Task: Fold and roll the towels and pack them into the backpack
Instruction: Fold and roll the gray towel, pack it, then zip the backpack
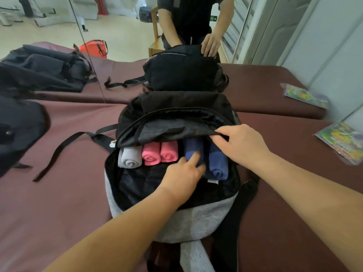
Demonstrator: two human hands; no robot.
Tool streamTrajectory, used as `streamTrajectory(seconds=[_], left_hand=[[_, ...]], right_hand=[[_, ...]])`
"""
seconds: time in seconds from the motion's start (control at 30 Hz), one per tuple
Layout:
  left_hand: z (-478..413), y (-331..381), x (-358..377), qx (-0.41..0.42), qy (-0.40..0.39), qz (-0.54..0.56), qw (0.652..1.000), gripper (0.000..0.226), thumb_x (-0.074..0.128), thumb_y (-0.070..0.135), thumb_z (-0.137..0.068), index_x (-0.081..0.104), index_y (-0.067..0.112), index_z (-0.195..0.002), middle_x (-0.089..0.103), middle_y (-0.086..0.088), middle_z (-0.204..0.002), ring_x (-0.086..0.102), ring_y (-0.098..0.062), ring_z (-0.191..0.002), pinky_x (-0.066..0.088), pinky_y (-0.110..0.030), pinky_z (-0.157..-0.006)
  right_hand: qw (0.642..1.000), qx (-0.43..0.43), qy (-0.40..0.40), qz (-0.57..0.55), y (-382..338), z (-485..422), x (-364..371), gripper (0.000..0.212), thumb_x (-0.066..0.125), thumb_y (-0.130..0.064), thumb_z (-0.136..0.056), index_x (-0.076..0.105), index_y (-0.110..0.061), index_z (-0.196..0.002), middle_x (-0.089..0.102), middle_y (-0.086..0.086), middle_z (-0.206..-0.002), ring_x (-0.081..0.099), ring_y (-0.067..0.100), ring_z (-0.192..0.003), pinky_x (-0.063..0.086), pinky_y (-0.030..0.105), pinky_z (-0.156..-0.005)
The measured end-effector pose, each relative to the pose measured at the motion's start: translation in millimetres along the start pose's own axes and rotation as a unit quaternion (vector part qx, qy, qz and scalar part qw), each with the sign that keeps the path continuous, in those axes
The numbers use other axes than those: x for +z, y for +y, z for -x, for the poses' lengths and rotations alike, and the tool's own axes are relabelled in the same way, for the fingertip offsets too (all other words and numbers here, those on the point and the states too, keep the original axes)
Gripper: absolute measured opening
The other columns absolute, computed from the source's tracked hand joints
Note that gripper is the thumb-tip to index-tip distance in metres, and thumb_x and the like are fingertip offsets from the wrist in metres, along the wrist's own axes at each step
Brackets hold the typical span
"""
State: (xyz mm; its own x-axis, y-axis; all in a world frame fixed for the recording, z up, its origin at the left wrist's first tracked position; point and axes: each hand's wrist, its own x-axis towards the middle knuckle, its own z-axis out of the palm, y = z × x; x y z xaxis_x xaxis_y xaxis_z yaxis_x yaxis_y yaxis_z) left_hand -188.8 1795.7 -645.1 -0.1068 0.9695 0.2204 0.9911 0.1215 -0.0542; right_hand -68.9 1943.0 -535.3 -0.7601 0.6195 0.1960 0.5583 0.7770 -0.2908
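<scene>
Packing step: filling the backpack [196, 218] with rolls.
Your right hand [241, 142] pinches its flap [176, 130] up; your left hand [182, 171] grips a navy roll [191, 149] inside, just beside the pink rolls [151, 154]. Next, likely: push it level — then drop the flap.

Soft, even indoor light, fairly bright; the pale floor [121, 36] at the top left is nearly washed out. Shadows are faint, but the backpack's [196, 216] black inside loses detail. Wide-angle distortion curves the bed's [59, 203] edges. The booklets [339, 142] by its right edge are smeared with blur.
</scene>
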Motion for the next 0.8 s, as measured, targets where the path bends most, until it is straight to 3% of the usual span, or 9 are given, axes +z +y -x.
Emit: streamTrajectory(seconds=[0.1, 0.2, 0.3, 0.37, 0.43, 0.5, 0.6, 0.73, 0.8], left_hand=[[-16, -27, -13, -0.041, 0.019, -0.035, 0.998, 0.033, 0.085, 0.021, -0.062, 0.076, 0.027, -0.093, 0.073, -0.003, -0.112, 0.058, -0.027, -0.039, 0.017, -0.024, -0.043], [-30, -39, -20, -0.090, 0.005, -0.017, 0.996, 0.037, 0.087, 0.019, -0.064, 0.077, 0.027, -0.098, 0.072, -0.002, -0.089, 0.061, -0.032, -0.041, 0.025, -0.025, -0.041], [-34, -29, -19, -0.131, -0.024, 0.015, 0.991, 0.034, 0.070, 0.020, -0.086, 0.070, 0.026, -0.120, 0.069, -0.004, -0.114, 0.070, -0.037, -0.065, 0.033, -0.032, -0.048], [-24, -11, -19, -0.125, -0.001, 0.037, 0.992, 0.034, 0.070, 0.015, -0.082, 0.069, 0.022, -0.115, 0.065, -0.006, -0.122, 0.068, -0.033, -0.061, 0.030, -0.030, -0.043], [-10, 12, -16, -0.061, 0.021, 0.089, 0.994, 0.029, 0.068, 0.017, -0.081, 0.067, 0.021, -0.109, 0.062, -0.003, -0.124, 0.066, -0.027, -0.065, 0.034, -0.029, -0.039], [-4, 32, -7, 0.032, 0.025, 0.119, 0.992, 0.036, 0.065, 0.020, -0.086, 0.062, 0.025, -0.122, 0.057, -0.003, -0.139, 0.064, -0.024, -0.075, 0.046, -0.032, -0.043], [-15, 45, 4, 0.100, 0.012, 0.074, 0.992, 0.049, 0.075, 0.008, -0.072, 0.066, 0.023, -0.118, 0.056, -0.007, -0.145, 0.060, -0.023, -0.062, 0.042, -0.027, -0.040], [-43, 29, 9, 0.035, -0.001, 0.049, 0.998, 0.042, 0.082, 0.005, -0.062, 0.075, 0.015, -0.103, 0.066, -0.013, -0.118, 0.064, -0.029, -0.063, 0.039, -0.029, -0.038], [-54, 14, 8, -0.017, -0.029, 0.071, 0.997, 0.048, 0.075, 0.006, -0.080, 0.068, 0.015, -0.126, 0.058, -0.016, -0.135, 0.068, -0.034, -0.083, 0.047, -0.038, -0.049]], right_hand=[[0.999, 0.026, 0.005, -0.039, -2, -7, 0, 0.030, 0.054, -0.046, -0.099, 0.073, -0.024, -0.091, 0.066, -0.002, -0.065, 0.061, 0.017, -0.065, 0.045, 0.031, -0.056], [0.997, 0.030, 0.006, -0.072, -2, -8, 4, 0.033, 0.056, -0.044, -0.098, 0.071, -0.018, -0.086, 0.065, 0.003, -0.064, 0.060, 0.019, -0.063, 0.051, 0.039, -0.059], [0.995, 0.025, -0.004, -0.099, 1, -10, 6, 0.025, 0.059, -0.047, -0.093, 0.075, -0.027, -0.091, 0.072, -0.007, -0.076, 0.066, 0.014, -0.072, 0.058, 0.042, -0.068], [0.993, 0.001, -0.053, -0.102, 7, -10, 0, 0.024, 0.064, -0.048, -0.088, 0.076, -0.034, -0.103, 0.075, -0.016, -0.091, 0.069, 0.007, -0.085, 0.059, 0.041, -0.079], [0.990, -0.038, -0.106, -0.085, 14, -7, -6, 0.027, 0.066, -0.047, -0.089, 0.076, -0.036, -0.112, 0.076, -0.018, -0.099, 0.069, 0.004, -0.090, 0.059, 0.040, -0.083], [0.991, -0.047, -0.095, -0.076, 17, -5, -8, 0.027, 0.063, -0.047, -0.093, 0.077, -0.036, -0.113, 0.077, -0.016, -0.093, 0.069, 0.002, -0.084, 0.059, 0.037, -0.077], [0.996, -0.037, -0.034, -0.077, 13, -5, -4, 0.028, 0.057, -0.048, -0.096, 0.079, -0.036, -0.108, 0.071, -0.016, -0.072, 0.063, 0.003, -0.067, 0.048, 0.028, -0.061], [0.997, -0.024, -0.012, -0.075, 9, -5, -5, 0.032, 0.052, -0.050, -0.095, 0.077, -0.030, -0.101, 0.076, -0.009, -0.087, 0.068, 0.013, -0.082, 0.058, 0.038, -0.073], [0.995, -0.003, -0.022, -0.101, 12, -6, -7, 0.033, 0.051, -0.053, -0.093, 0.077, -0.035, -0.102, 0.077, -0.008, -0.087, 0.069, 0.012, -0.083, 0.059, 0.039, -0.076]])
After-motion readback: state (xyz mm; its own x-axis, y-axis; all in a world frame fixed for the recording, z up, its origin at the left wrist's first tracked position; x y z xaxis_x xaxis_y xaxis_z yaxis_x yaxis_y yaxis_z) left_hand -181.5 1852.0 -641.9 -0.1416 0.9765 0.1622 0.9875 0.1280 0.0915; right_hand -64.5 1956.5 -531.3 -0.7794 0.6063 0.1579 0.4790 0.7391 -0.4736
